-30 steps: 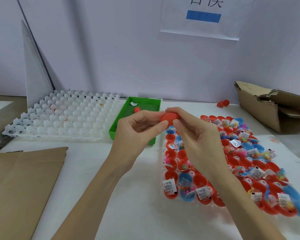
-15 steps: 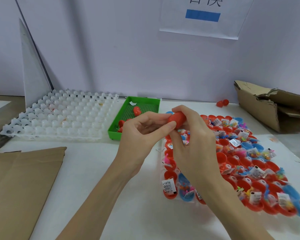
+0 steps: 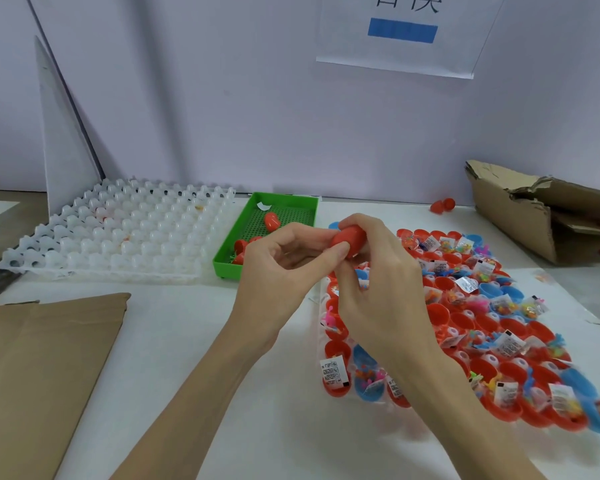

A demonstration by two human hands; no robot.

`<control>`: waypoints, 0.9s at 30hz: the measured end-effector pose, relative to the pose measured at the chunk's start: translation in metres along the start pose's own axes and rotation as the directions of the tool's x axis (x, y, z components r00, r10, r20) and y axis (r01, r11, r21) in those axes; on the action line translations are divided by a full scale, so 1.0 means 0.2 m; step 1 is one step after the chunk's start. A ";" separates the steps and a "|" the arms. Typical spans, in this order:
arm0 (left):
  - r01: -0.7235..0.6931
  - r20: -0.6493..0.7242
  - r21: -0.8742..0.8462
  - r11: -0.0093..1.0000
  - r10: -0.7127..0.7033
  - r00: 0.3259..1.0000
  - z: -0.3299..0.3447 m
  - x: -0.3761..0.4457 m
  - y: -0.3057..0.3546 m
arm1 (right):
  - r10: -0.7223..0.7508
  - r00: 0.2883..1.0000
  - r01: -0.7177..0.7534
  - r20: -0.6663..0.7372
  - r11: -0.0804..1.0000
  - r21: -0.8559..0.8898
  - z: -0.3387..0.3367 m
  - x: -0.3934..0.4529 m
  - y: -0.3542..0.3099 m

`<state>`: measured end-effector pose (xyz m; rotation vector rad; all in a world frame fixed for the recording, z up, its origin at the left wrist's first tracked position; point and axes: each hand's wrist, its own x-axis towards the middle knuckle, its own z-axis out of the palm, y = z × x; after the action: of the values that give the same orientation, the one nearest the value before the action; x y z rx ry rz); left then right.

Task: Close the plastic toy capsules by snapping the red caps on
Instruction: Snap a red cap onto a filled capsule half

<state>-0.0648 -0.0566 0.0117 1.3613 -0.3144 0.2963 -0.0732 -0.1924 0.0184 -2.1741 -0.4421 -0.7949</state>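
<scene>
Step in hand: capping one capsule. At centre frame both hands meet on a single red capsule [image 3: 347, 238] held in the air above the far end of the tray of open capsules [image 3: 465, 323]. The left hand [image 3: 284, 271] pinches it from the left between thumb and forefinger, the remaining fingers curled loosely beneath; the right hand [image 3: 378, 282] wraps over its top and right side, fingers closed on it. No seam between cap and body can be made out, so whether the snap is complete cannot be told; judged from the smooth red outline, the cap is on or nearly on. The next move, by this judgement, calls for a final squeeze along the capsule's axis, then transfer to the green bin [image 3: 274, 216] just left of the hands, where several closed red capsules [image 3: 271, 221] already lie. Most of the task remains: the tray, occupying the right of the frame, holds many uncapped red and blue halves with toys and labels showing. Against the picture of one second ago, the hands and capsule have shifted slightly rightward and the right hand has rolled further over the capsule, covering more of it; the red capsules in the bin, then largely masked by the left hand, are now exposed. The white cell tray [image 3: 118, 237] at left is unchanged.
</scene>
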 end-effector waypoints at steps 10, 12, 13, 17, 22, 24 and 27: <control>0.033 0.035 0.011 0.999 -0.033 0.999 0.00 0.00 -0.01 | 0.018 0.999 -0.019 -0.044 1.000 -0.023 0.03 0.01 0.01; 0.040 0.033 0.026 0.999 -0.041 0.999 0.01 0.00 -0.01 | 0.037 0.999 -0.038 -0.031 0.999 -0.031 0.03 0.00 0.01; 0.044 0.031 0.026 0.999 -0.045 0.999 0.01 0.00 -0.02 | 0.040 0.999 -0.041 -0.033 0.999 -0.032 0.03 0.00 0.02; 0.064 0.044 0.008 0.998 -0.064 0.997 0.01 0.00 -0.01 | 0.002 0.997 -0.003 -0.074 1.000 -0.014 0.01 0.00 0.02; 0.085 0.054 -0.008 0.996 -0.085 0.995 0.00 0.01 0.00 | -0.009 0.998 0.009 -0.066 1.000 0.007 0.00 0.00 0.01; 0.093 0.064 -0.020 0.995 -0.092 0.994 -0.01 0.01 0.01 | -0.009 0.999 0.010 -0.052 1.000 0.019 0.01 0.01 0.02; 0.138 0.069 -0.030 0.990 -0.136 0.988 -0.01 0.02 0.00 | -0.004 1.000 0.004 -0.025 0.999 0.036 0.01 0.01 0.01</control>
<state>-0.0617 -0.0549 0.0126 1.3537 -0.2787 0.1310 -0.0706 -0.1922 0.0174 -2.1288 -0.4447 -0.8097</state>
